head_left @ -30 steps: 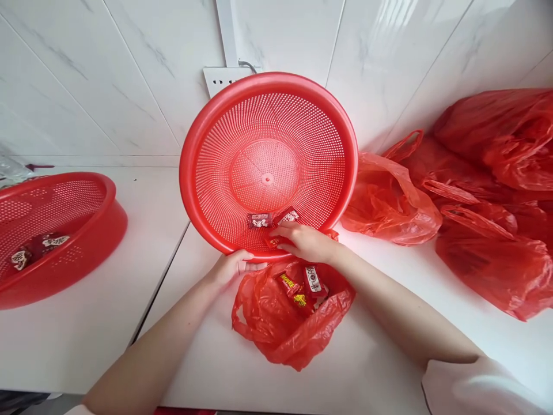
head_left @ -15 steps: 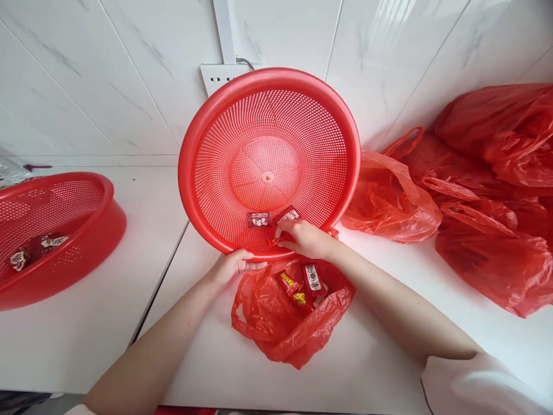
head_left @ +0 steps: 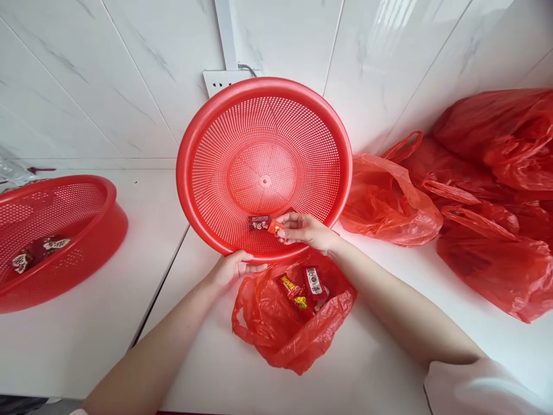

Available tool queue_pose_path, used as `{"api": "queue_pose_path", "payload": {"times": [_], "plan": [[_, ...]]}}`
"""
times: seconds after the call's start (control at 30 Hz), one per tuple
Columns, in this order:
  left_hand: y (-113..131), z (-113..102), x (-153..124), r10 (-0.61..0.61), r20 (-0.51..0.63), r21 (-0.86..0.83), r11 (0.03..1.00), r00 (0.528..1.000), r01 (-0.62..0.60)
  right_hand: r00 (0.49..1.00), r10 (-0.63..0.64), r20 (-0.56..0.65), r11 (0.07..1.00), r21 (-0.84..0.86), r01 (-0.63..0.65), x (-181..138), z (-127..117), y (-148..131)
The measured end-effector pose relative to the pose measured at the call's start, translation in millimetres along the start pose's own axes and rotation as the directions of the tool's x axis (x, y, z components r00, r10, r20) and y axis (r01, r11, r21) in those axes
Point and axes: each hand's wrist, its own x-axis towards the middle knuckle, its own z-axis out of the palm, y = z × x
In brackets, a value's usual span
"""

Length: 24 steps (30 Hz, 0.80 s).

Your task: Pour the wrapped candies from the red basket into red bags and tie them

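A red perforated plastic basket (head_left: pixel 264 87) is tilted toward me, its lower rim gripped by my left hand (head_left: pixel 235 269). Inside it, my right hand (head_left: pixel 310 232) pinches a small orange-red wrapped candy (head_left: pixel 275 227). A dark red wrapped candy (head_left: pixel 259 223) lies beside it at the basket's low side, and another dark wrapper is mostly hidden behind my right fingers. Just below the rim, an open red plastic bag (head_left: pixel 276 340) rests on the table, holding a white-labelled candy packet (head_left: pixel 314 280) and red candies with yellow print (head_left: pixel 291 286).
On the left stands a second red basket (head_left: pixel 113 216) with a few dark wrapped candies (head_left: pixel 21 261) in it. Several red plastic bags (head_left: pixel 496 253) crowd the right side. A wall socket (head_left: pixel 220 82) sits behind the basket, and a seam runs across the white table (head_left: pixel 99 346).
My right hand has lifted slightly, with the orange-red candy now visible in its fingertips. The tilted basket has shifted a little; my left hand keeps its place on the rim.
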Motion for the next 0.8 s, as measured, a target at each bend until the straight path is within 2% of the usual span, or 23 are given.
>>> {"api": "queue_pose_path", "payload": {"times": [0.23,0.33,0.4,0.47,0.5,0.57,0.63,0.67,0.7,0.77,0.8], "plan": [[0.5,-3.0,1.5,-0.023,-0.002,-0.019,1.000,1.000,0.023,0.998,-0.069,-0.015,0.990,-0.125,0.066,0.5,2.7,1.4],[0.0,-4.7,1.4,-0.044,-0.018,-0.017,0.999,0.999,0.044,0.998,-0.052,0.040,0.981,-0.183,0.058,0.2,2.1,0.8],[0.6,-4.0,0.6,-0.046,-0.022,-0.018,0.999,0.999,0.045,0.991,-0.101,0.085,0.961,-0.248,0.119,-2.1,1.1,-3.2],[2.1,-1.9,-0.4,-0.039,-0.024,-0.014,0.999,0.999,0.039,0.975,-0.133,0.177,0.928,-0.323,0.185,-6.8,0.2,-10.4],[3.0,-0.7,-0.9,-0.035,-0.021,-0.012,0.999,0.999,0.035,0.962,-0.107,0.251,0.918,-0.348,0.192,-9.8,0.0,-14.8],[4.6,1.2,-1.6,-0.034,0.008,-0.019,0.999,0.999,0.034,0.913,0.016,0.407,0.912,-0.381,0.154,-16.3,0.2,-23.9],[5.6,1.7,-2.0,-0.052,0.047,-0.032,0.998,0.998,0.053,0.858,0.143,0.494,0.890,-0.443,0.107,-20.9,1.3,-30.8],[5.9,1.4,-2.2,-0.065,0.054,-0.034,0.997,0.996,0.067,0.852,0.167,0.497,0.865,-0.489,0.115,-21.9,2.0,-32.8],[6.0,1.0,-2.4,-0.076,0.050,-0.034,0.996,0.996,0.078,0.868,0.148,0.473,0.826,-0.542,0.154,-21.8,2.7,-33.3],[6.2,0.7,-3.2,-0.089,0.015,-0.035,0.995,0.996,0.090,0.925,-0.013,0.379,0.671,-0.683,0.289,-18.8,3.4,-29.6],[6.3,1.1,-3.9,-0.090,-0.004,-0.040,0.995,0.996,0.090,0.939,-0.136,0.315,0.543,-0.770,0.337,-16.3,3.1,-25.4]]}}
